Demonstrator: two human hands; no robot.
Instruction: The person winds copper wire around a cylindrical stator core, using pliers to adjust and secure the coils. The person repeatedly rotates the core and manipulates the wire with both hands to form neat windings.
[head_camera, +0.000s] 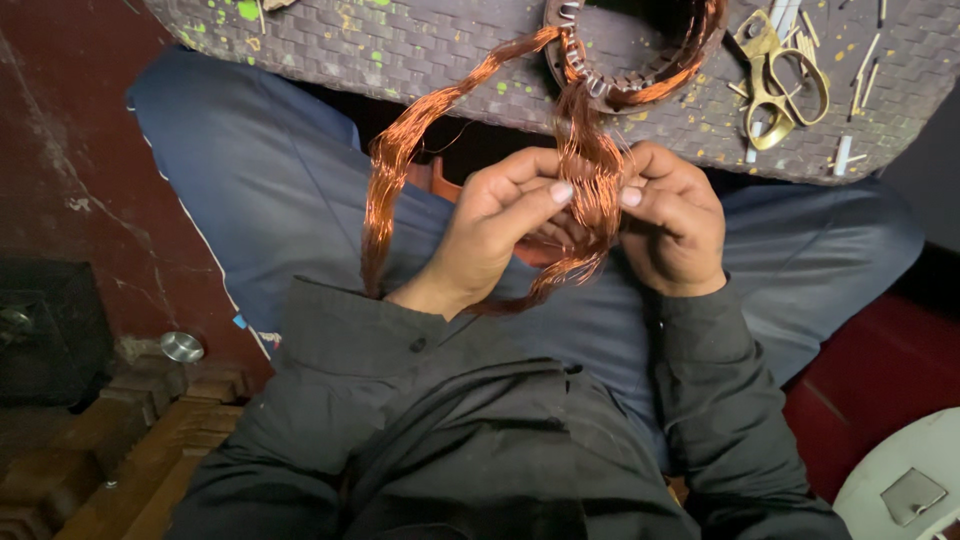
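Both hands pinch the copper coil (590, 190) over the lap: left hand (495, 225) & right hand (675, 220) clamped on strands, sorting them. Coil runs up to stator (600, 70) on counter (400, 50); scissors (780, 85) nearby.

Space between left hand (490, 235) and right hand (672, 225) is being filled by copper wire bundle (592, 190). Passage ahead is being blocked by bench (420, 50) edge, stator ring (600, 80) and scissors (775, 85); lap sides are being left open.

Dim overall (corners darkest), centre lit, sharp.
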